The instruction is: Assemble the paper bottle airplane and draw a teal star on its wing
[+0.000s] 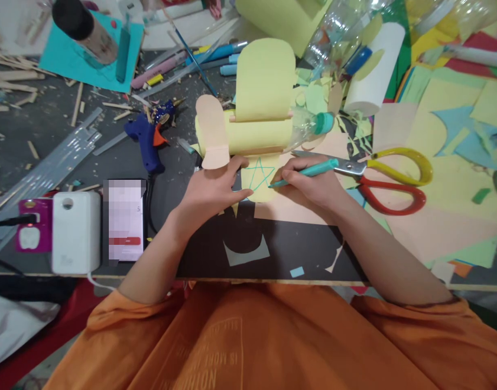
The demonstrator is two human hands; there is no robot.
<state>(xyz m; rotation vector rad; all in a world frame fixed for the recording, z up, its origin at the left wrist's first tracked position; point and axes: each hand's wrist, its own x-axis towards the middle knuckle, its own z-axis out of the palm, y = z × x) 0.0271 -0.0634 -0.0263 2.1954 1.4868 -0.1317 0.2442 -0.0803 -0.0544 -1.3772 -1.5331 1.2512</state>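
Note:
My right hand [305, 181] is closed around a teal felt-tip pen [319, 168], its tip touching a pale yellow paper wing. On that paper wing [265, 193] stands a star outline in teal lines. My left hand [216, 187] lies with thumb and forefinger spread at the wing's left edge, pressing it flat; its other fingers are partly hidden under a peach paper tail piece [211, 127]. The wing belongs to a plastic bottle wrapped in yellow paper [259, 135], lying on its side with a green cap [324, 123] to the right. A second wing [266, 78] points away from me.
Scissors [356, 167] with red and yellow handles lie open beside my right forearm. A blue glue gun [149, 141], phone [125, 222] and white power bank [76, 233] are on the left. Paper sheets [419, 189] cover the right side; sticks, pens and scraps lie at the back.

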